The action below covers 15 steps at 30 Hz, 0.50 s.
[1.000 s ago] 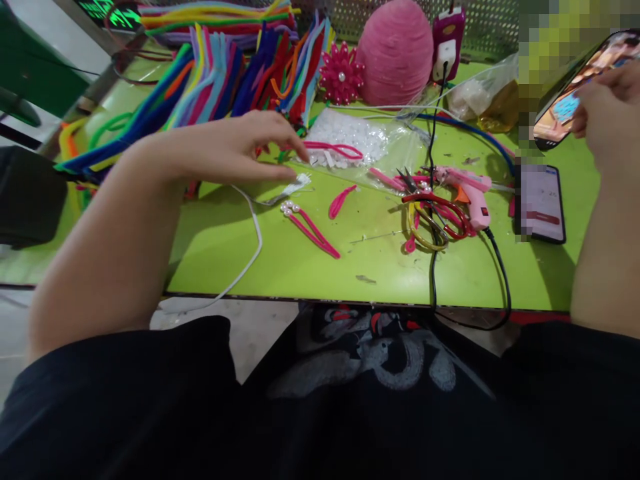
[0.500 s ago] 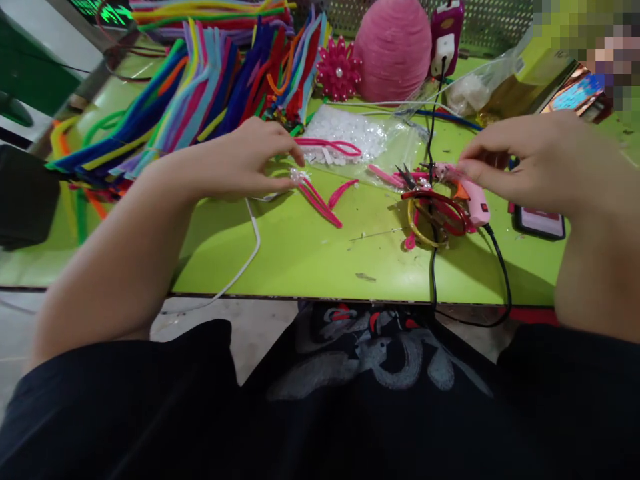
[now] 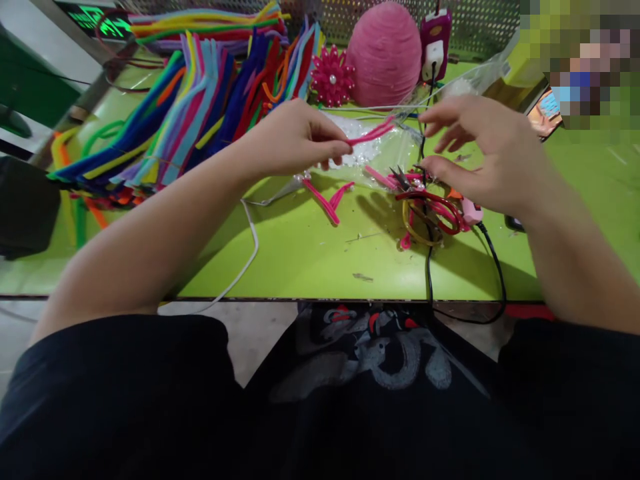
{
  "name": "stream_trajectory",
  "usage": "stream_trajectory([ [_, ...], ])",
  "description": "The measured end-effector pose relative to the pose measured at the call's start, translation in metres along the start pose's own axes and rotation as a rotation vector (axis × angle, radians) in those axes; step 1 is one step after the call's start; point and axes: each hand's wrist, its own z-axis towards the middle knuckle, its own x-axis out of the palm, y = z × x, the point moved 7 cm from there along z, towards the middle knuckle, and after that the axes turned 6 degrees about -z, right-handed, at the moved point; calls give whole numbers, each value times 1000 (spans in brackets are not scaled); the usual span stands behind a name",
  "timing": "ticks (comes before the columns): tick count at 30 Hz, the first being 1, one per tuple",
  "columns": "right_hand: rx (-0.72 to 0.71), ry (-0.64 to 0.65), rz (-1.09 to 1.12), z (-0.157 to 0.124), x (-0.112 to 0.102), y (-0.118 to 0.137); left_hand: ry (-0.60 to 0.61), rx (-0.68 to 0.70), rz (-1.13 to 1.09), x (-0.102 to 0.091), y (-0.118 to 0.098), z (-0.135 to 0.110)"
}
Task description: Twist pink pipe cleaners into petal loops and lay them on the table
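My left hand (image 3: 305, 137) pinches a folded pink pipe cleaner (image 3: 373, 133) near one end, above the clear bag of white beads (image 3: 357, 152). Off to the right my right hand (image 3: 477, 150) hangs with fingers apart, holding nothing. Under it lie red-handled scissors (image 3: 435, 203) and a pink glue gun (image 3: 471, 211), partly hidden by the hand and the scissors. Another bent pink pipe cleaner (image 3: 327, 207) rests on the green table (image 3: 300, 267), with pearly beads (image 3: 302, 177) at its end.
Bundles of coloured pipe cleaners (image 3: 200, 100) fill the back left. Behind stand a pink flower (image 3: 333, 79), a pink wrapped dome (image 3: 385, 57) and a purple power strip (image 3: 434, 40). A black cord (image 3: 429, 273) hangs over the front edge; a white cable (image 3: 254, 247) crosses the left.
My left hand has moved right and lifted the folded pink pipe cleaner off the bead bag. My right hand has left the glue gun, shifted left and opened its fingers.
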Motion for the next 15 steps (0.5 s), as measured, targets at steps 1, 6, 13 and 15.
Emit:
stream_trajectory([
  [1,23,0,69,3,5,0,52,28,-84,7,-11,-4],
  [6,-3,-193,261,5,15,2,288,88,-290,39,-41,-23],
  [13,87,-356,520,-5,-1,-18,312,61,-273,43,-31,-26],
  [15,159,-315,548,-4,3,-25,310,68,-325,44,-31,-26],
])
